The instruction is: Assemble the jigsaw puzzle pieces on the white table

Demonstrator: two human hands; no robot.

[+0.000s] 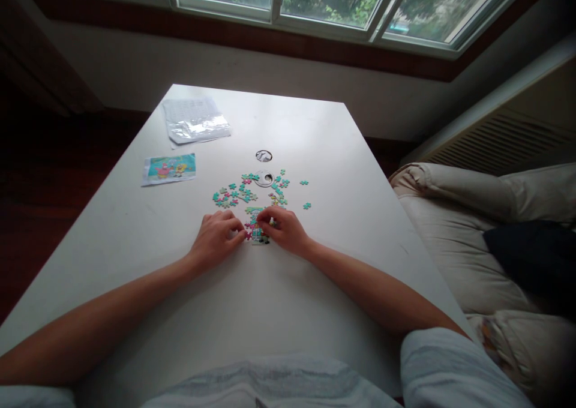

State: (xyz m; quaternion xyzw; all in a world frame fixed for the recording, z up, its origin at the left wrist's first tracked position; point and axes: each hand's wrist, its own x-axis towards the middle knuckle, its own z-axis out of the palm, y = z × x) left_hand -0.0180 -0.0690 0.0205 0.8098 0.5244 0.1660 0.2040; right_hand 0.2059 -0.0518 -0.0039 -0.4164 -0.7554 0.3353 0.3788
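A partly joined jigsaw puzzle lies on the white table between my two hands, its lower part showing pink, teal and dark bits. My left hand is on its left side, fingers curled, with thumb and fingertips closed at a pink puzzle piece on the edge. My right hand bends over the puzzle from the right, thumb and forefinger pinched on a small puzzle piece that the fingers mostly cover. Loose puzzle pieces, mostly teal and green with some pink, are scattered just beyond both hands.
A picture sheet with cartoon figures lies at left on the table. Behind it is a clear plastic bag with papers. A round hole and a round cover are mid-table. A padded sofa stands right.
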